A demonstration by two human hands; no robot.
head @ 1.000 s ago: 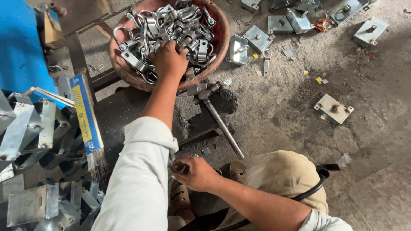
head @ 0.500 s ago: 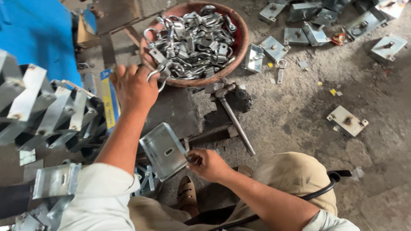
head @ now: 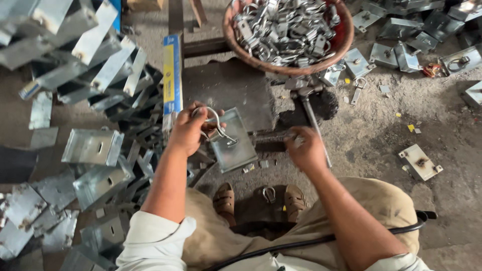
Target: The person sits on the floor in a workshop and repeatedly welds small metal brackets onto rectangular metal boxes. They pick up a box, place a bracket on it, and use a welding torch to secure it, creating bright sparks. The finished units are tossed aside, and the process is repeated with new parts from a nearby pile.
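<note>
In the head view, the left hand [head: 188,129] is curled around a metal U-clamp [head: 217,125], pressing it onto a small open metal box [head: 233,141] that rests on a dark steel slab [head: 226,85]. The right hand [head: 305,148] is closed on the handle of a hammer [head: 310,113], whose head lies just below a round basket [head: 288,68] heaped with more clamps. Bent metal plates [head: 93,145] pile up to the left; finished boxes [head: 419,161] lie scattered on the dirt floor to the right. Another clamp [head: 269,193] sits between the sandalled feet.
</note>
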